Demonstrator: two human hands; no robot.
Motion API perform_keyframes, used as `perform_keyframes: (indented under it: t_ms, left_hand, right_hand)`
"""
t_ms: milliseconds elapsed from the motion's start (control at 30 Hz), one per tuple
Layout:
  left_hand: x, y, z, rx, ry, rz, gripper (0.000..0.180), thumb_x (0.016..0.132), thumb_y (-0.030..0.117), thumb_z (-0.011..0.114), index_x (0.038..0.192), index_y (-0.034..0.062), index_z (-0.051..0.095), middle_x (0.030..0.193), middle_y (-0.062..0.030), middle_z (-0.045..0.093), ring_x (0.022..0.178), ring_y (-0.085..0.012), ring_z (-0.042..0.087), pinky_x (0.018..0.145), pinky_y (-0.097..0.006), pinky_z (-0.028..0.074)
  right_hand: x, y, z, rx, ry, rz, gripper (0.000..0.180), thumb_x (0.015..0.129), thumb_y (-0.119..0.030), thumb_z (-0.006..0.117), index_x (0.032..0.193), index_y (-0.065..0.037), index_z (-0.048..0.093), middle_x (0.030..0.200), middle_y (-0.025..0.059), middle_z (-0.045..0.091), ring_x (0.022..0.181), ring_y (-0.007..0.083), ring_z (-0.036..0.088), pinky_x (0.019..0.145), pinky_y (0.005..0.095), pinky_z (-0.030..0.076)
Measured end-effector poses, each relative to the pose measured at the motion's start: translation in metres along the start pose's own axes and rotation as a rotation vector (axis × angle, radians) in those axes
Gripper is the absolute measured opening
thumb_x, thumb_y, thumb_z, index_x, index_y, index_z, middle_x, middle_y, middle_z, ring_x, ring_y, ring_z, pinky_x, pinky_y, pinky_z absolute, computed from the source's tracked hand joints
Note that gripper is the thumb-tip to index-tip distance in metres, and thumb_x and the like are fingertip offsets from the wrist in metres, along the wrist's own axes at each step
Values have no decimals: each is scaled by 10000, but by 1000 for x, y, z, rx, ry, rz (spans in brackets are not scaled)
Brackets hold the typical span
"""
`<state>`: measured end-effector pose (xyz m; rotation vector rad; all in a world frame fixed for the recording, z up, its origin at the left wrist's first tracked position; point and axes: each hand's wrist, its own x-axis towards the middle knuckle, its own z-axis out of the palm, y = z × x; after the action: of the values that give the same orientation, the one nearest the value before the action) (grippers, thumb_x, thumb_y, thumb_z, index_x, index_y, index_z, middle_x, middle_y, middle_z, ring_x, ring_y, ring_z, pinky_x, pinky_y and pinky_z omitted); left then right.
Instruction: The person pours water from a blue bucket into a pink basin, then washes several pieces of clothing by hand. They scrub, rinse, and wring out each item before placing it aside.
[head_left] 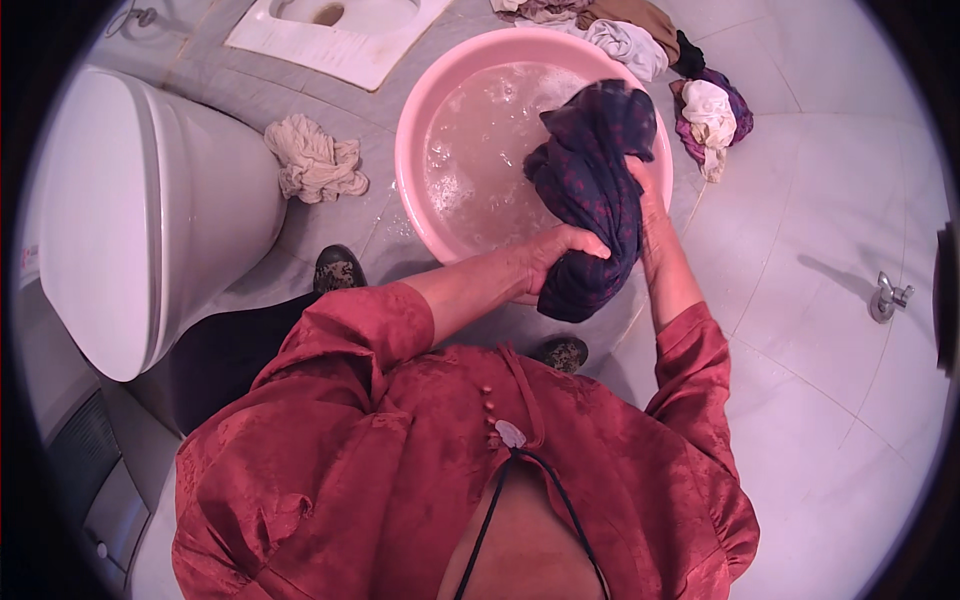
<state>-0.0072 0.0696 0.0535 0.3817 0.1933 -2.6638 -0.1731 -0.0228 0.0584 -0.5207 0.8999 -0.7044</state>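
A bunched dark navy cloth with small reddish-purple marks [595, 190] hangs over the right side of a pink round basin [418, 205]. My left hand [565, 252] grips its lower part, thumb lying across the front. Higher up, my right hand [648, 185] holds the cloth's right edge, its fingers partly hidden behind the fabric. Cloudy, greyish water with suds [480, 140] fills the basin. Part of the cloth covers the basin's right inside wall.
A white toilet [215, 190] stands at left, a crumpled beige cloth [315, 160] beside it. Beyond the basin are a squat toilet [385, 50] and a clothes pile [625, 45]. White and purple clothes [710, 115] lie at right. A metal tap [888, 298] juts from the right wall.
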Motion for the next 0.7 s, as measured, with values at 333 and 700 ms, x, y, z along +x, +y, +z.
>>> perform_keyframes:
  t_ms: [333, 700]
  left_hand:
    - [29, 6, -33, 254, 303, 23, 237, 665, 114, 676, 884, 27, 649, 782, -92, 663, 661, -210, 642, 643, -364, 540]
    - [-11, 72, -12, -30, -81, 177, 558, 926, 517, 471, 1214, 41, 512, 1158, -120, 608, 1046, -214, 601, 955, -380, 473]
  right_hand:
    - [45, 11, 23, -1323, 182, -145, 641, 680, -175, 697, 1233, 18, 436, 1089, 153, 609, 1030, 256, 586, 929, 342, 422]
    - [14, 22, -28, -153, 215, -55, 361, 888, -145, 563, 1226, -31, 509, 1091, 123, 624, 951, 239, 637, 873, 369, 532]
